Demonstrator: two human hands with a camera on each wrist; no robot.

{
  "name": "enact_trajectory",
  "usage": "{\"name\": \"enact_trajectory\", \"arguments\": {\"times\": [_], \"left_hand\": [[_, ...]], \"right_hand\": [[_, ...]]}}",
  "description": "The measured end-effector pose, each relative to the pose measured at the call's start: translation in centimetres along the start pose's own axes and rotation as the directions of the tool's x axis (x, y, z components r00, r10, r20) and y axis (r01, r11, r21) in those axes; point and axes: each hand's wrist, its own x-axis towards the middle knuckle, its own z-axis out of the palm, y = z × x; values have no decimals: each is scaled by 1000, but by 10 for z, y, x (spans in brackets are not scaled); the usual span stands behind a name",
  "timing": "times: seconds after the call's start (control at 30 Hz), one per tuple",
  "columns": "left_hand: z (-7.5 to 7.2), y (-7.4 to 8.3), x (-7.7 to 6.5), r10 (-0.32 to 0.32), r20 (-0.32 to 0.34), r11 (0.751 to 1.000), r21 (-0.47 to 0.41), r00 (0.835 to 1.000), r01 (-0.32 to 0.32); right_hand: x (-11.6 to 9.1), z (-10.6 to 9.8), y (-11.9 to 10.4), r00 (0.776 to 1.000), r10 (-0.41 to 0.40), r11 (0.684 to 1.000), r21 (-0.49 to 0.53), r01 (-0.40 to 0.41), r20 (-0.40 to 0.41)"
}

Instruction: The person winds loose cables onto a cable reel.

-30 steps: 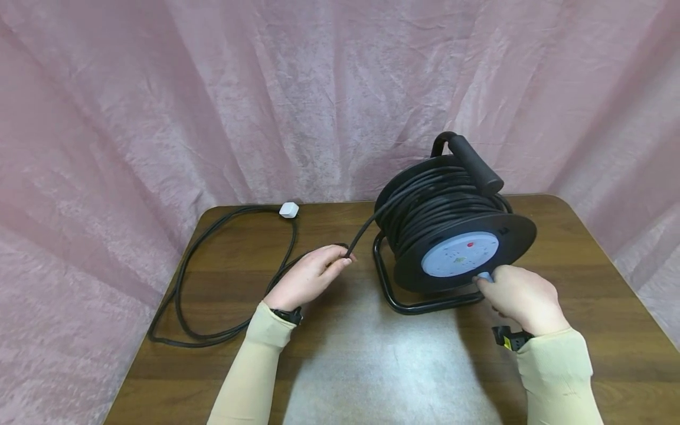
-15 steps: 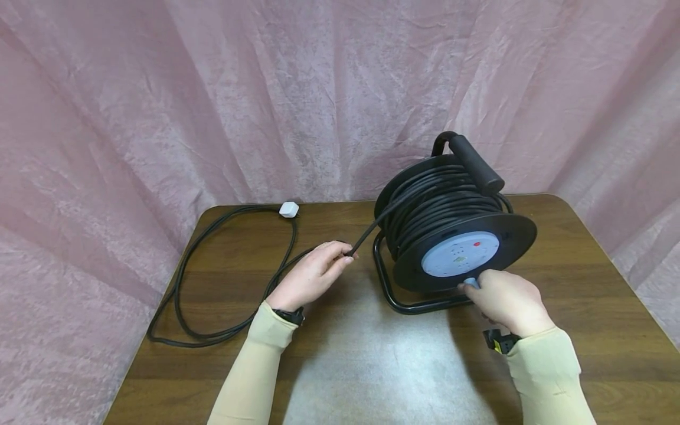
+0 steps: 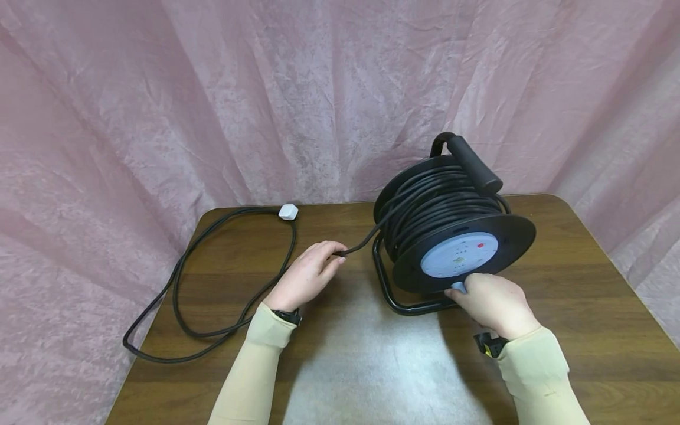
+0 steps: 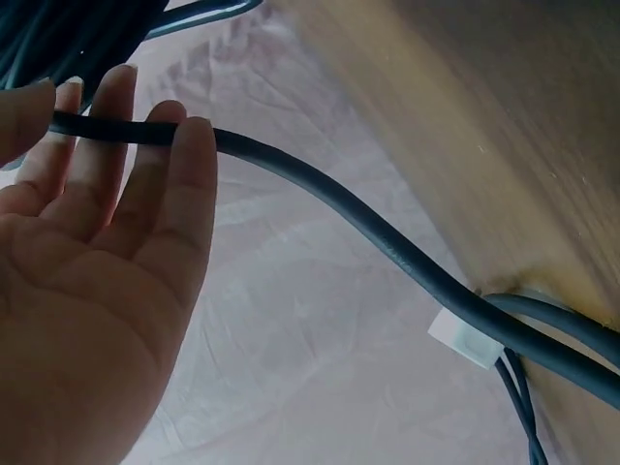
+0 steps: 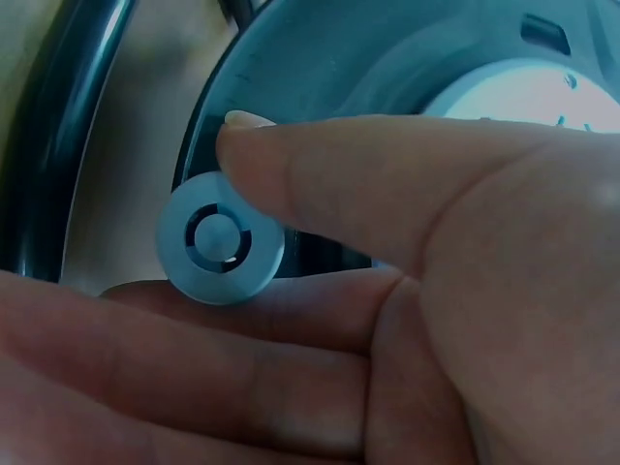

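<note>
A black cable reel (image 3: 446,212) stands on its tubular frame (image 3: 419,308), wound with many turns of black cable. Set in its front disc is a pale socket panel (image 3: 459,255) with a red button. My right hand (image 3: 494,301) pinches the reel's light grey crank knob (image 5: 221,237) between thumb and fingers, low on the disc. To the left of the reel my left hand (image 3: 310,274) holds the black cable (image 4: 358,213) between thumb and fingertips. From there the cable runs slightly slack up to the drum. The white plug (image 3: 288,212) lies near the table's back edge.
Loose loops of cable (image 3: 183,321) lie on the left of the wooden table (image 3: 595,336), one hanging past its left edge. A pink curtain (image 3: 329,106) hangs behind the table. The reel's carrying handle (image 3: 475,165) juts up at the top.
My right hand has moved left with the knob, and the disc has turned. The left hand has shifted slightly left. Cable near the reel has slackened, and the loose loop has spread leftward.
</note>
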Motion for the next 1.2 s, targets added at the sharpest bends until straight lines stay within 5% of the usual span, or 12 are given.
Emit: {"name": "enact_trajectory", "arguments": {"times": [0.73,1.2], "left_hand": [[-4,-4,-5,-146,22,985,92,989,143],[-9,0,-7,-178,33,976,137,984,171]], "right_hand": [[2,13,-17,993,-66,996,-59,60,-98],[2,19,-30,981,-131,990,-78,121,-145]]}}
